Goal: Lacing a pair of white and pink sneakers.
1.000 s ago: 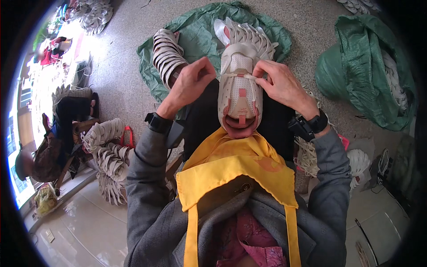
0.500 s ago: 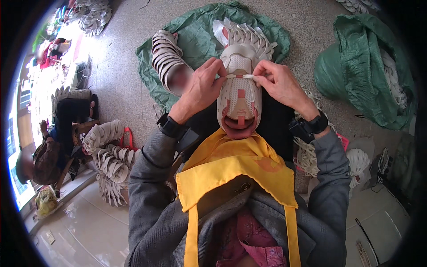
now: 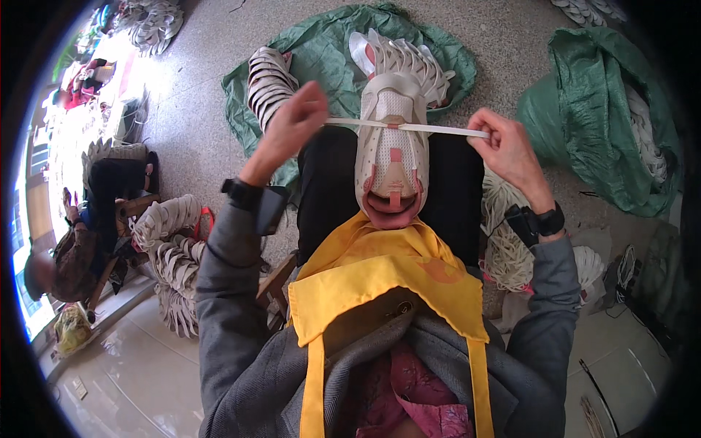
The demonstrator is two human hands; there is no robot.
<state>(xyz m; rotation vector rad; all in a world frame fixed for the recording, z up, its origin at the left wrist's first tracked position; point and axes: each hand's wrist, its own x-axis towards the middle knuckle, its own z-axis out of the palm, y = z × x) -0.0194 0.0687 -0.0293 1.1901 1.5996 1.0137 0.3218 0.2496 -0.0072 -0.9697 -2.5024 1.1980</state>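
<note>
A white and pink shoe upper (image 3: 376, 157) lies across my lap, its heel opening toward me. A flat white shoelace (image 3: 442, 130) crosses it through a pink loop on the tongue, pulled out straight to both sides. My left hand (image 3: 293, 125), smeared by motion, is closed at the lace's left end. Out to the right, my right hand (image 3: 504, 142) pinches the other end between thumb and fingers. Both hands are well apart from the upper.
Stacked shoe uppers (image 3: 268, 80) and another nested row (image 3: 409, 62) rest on a green sack (image 3: 321, 44). A filled green sack (image 3: 577, 109) stands at the right. Bundled laces (image 3: 507, 252) lie beside my right knee. More uppers (image 3: 171, 226) and a seated person (image 3: 69, 255) are at the left.
My hands have moved apart from the shoe's middle, left hand to the left and right hand to the right. The lace between them has been drawn out long and straight.
</note>
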